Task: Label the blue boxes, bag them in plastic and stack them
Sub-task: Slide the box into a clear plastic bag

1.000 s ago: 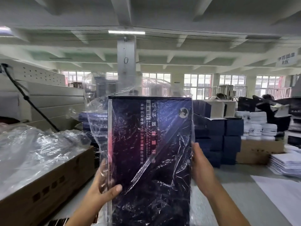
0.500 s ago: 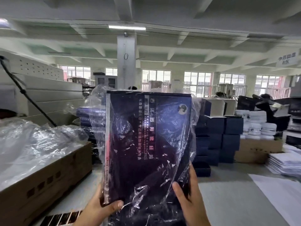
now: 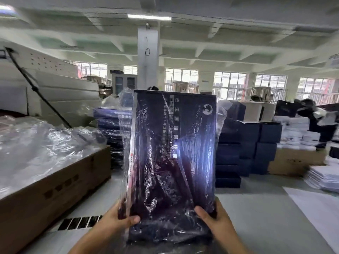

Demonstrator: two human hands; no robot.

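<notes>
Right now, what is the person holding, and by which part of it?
A blue box inside a clear plastic bag, held upright. The left hand grips its lower left edge, the right hand its lower right edge.

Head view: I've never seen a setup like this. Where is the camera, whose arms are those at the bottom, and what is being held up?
The camera is worn on a person's head and looks forward over a work table. There is no machine: the two grips are that person's bare hands. The left grip and the right grip each pinch a lower corner of a dark blue box, thumbs in front, holding it upright. The box is inside a clear plastic bag. At left stands a cardboard carton topped with loose clear plastic; beside it lies a strip of black labels. Behind are stacks of blue boxes, and white paper sheets lie at right.
</notes>
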